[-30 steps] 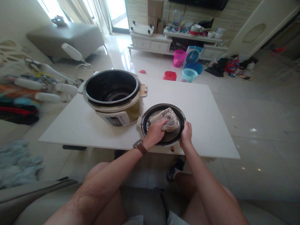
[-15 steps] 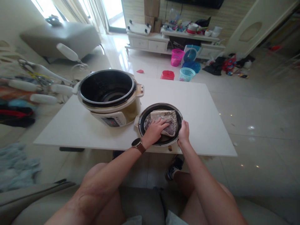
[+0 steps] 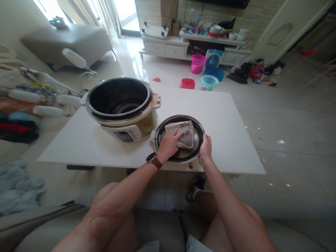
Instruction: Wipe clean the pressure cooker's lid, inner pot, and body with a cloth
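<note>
A round cooker lid (image 3: 197, 130) lies upside down on the white table (image 3: 225, 119), to the right of an open electric pressure cooker (image 3: 122, 108). My left hand (image 3: 168, 144), a watch on its wrist, presses a patterned beige cloth (image 3: 185, 134) onto the lid's inner face. My right hand (image 3: 206, 147) grips the lid's near right rim. The cooker's dark inner pot is empty.
A drying rack with white bars and clothes (image 3: 31, 101) stands at the left. Coloured baskets (image 3: 210, 82) and a red bowl (image 3: 187, 83) sit on the tiled floor beyond the table. A cluttered TV cabinet (image 3: 194, 45) lines the far wall. My bare knees are below the table edge.
My left hand has slid the cloth leftward across the lid. My right hand has stayed on the rim. The camera has shifted slightly.
</note>
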A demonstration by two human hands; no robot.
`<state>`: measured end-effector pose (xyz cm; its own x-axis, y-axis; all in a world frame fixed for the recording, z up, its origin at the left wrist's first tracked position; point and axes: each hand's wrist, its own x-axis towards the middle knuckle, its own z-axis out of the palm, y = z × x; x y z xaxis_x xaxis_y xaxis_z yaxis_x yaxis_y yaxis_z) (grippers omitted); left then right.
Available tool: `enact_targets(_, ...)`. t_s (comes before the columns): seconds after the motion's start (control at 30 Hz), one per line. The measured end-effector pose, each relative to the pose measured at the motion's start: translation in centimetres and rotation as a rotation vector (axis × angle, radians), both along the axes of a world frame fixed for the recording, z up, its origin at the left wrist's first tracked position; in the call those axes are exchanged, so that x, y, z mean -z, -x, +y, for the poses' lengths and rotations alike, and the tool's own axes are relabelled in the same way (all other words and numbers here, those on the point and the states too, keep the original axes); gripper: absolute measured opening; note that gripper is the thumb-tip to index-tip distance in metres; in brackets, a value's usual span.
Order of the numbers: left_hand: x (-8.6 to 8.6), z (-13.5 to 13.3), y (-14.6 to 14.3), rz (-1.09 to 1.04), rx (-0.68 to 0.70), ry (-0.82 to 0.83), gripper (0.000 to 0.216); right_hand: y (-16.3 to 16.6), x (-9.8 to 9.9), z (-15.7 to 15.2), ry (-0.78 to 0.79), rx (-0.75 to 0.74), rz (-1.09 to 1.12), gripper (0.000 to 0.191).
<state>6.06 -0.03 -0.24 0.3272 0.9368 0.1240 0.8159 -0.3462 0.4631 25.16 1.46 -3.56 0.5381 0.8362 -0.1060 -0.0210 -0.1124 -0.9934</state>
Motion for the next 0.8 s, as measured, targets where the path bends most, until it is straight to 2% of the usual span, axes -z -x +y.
enact_targets(0.17, 0.5, 0.9, 0.1, -0.132, -0.025, 0.067, 0.085, 0.0, -0.1, -0.1, 0.007, 0.005, -0.009, 0.042)
enact_targets(0.27, 0.1, 0.9, -0.1, -0.189, 0.122, 0.086, 0.088, -0.1, 0.0, 0.0, 0.008, -0.007, 0.032, 0.040)
enact_targets(0.37, -0.6, 1.0, 0.2, -0.128, 0.328, 0.088, 0.089, -0.1, 0.2, 0.2, 0.002, -0.009, 0.065, 0.040)
enact_targets(0.43, -1.1, 1.2, 0.8, -0.065, 0.421, 0.107, 0.084, -0.1, 0.2, 0.3, 0.000, 0.011, 0.055, 0.038)
enact_targets(0.53, -1.8, 1.5, 2.3, 0.019, 0.490, 0.156, 0.070, 0.0, 0.1, 0.1, -0.005, 0.020, 0.035, 0.038)
enact_targets(0.67, -2.8, 1.6, 4.7, 0.087, 0.401, 0.165, 0.057, 0.0, -0.2, 0.0, -0.006, -0.005, 0.016, 0.041)
enact_targets(0.8, -3.1, 1.3, 5.6, -0.075, 0.210, -0.023, 0.061, 0.0, -0.5, 0.1, 0.007, 0.010, 0.021, 0.037)
